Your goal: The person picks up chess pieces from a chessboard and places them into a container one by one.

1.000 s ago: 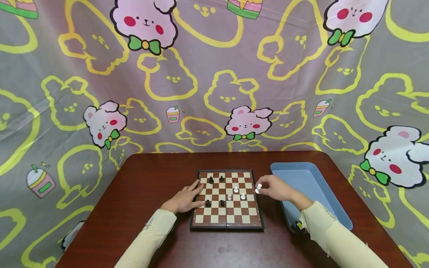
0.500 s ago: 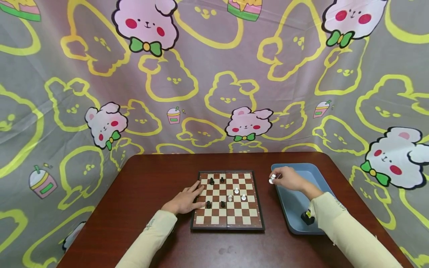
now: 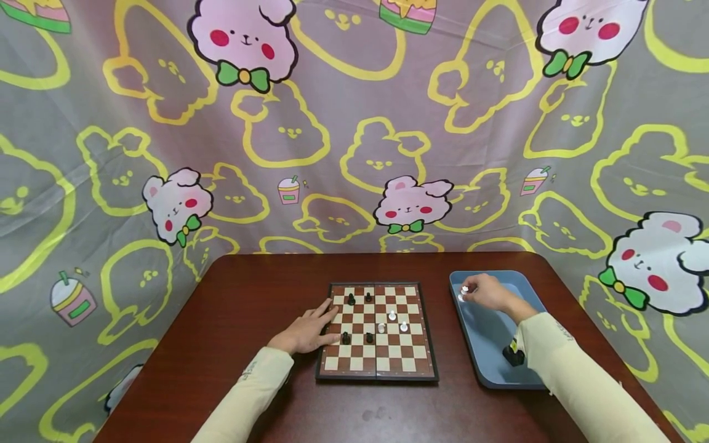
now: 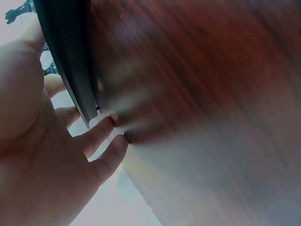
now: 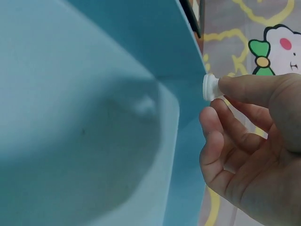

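Note:
My right hand (image 3: 490, 294) pinches a white chess piece (image 3: 463, 291) between thumb and fingers, over the far left part of the blue tray (image 3: 490, 354). In the right wrist view the piece's round base (image 5: 207, 88) sticks out from the fingertips, close to the tray's wall (image 5: 186, 141). My left hand (image 3: 301, 332) rests along the left edge of the chessboard (image 3: 404, 366), fingers spread and fairly straight. From the left wrist, two fingertips reach the table beneath the board's black side (image 4: 66, 56), and the thumb lies up by the black pieces.
Several black pieces (image 3: 351, 299) stand on the board's left half. Three white pieces (image 3: 392, 315) stand on its right half. Brown table (image 3: 249, 289) surrounds the board, with a patterned curtain (image 3: 332, 215) behind. A black wrist device (image 3: 514, 355) hangs under the right sleeve.
My right hand has carried the white chess piece from the board's right edge rightward to over the tray. The left hand stays at the board's left edge.

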Tool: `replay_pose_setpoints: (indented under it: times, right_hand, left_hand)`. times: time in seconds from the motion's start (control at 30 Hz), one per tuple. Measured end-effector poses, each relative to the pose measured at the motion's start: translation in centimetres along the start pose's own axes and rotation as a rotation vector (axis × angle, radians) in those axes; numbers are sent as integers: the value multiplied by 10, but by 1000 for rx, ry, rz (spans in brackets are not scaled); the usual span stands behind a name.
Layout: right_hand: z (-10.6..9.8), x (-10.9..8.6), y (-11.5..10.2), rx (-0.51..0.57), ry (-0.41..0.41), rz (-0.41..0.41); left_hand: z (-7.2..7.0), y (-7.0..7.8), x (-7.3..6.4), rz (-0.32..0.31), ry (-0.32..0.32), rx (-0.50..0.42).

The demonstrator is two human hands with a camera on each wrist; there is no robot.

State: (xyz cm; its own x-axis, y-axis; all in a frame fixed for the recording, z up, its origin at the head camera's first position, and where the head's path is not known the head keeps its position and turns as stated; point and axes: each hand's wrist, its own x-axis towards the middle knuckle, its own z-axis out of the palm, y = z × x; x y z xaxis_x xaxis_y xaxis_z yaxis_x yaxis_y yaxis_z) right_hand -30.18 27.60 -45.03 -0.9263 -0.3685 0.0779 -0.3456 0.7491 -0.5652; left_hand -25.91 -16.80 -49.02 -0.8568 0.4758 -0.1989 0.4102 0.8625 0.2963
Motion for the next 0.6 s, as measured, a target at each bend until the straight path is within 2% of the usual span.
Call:
replay_pose_setpoints:
  times: [0.2,0.37,0.6]
  right_hand:
    - [0,-2,9,26,-38,51]
    - [0,-6,15,3,-24,63]
    - [-5,-10,16,29,-32,105]
  left_hand:
    - [0,-1,1,-12,-10,-2]
    - [0,0,0,-9,-6,-11]
    - [0,-2,1,-17,-7,-12]
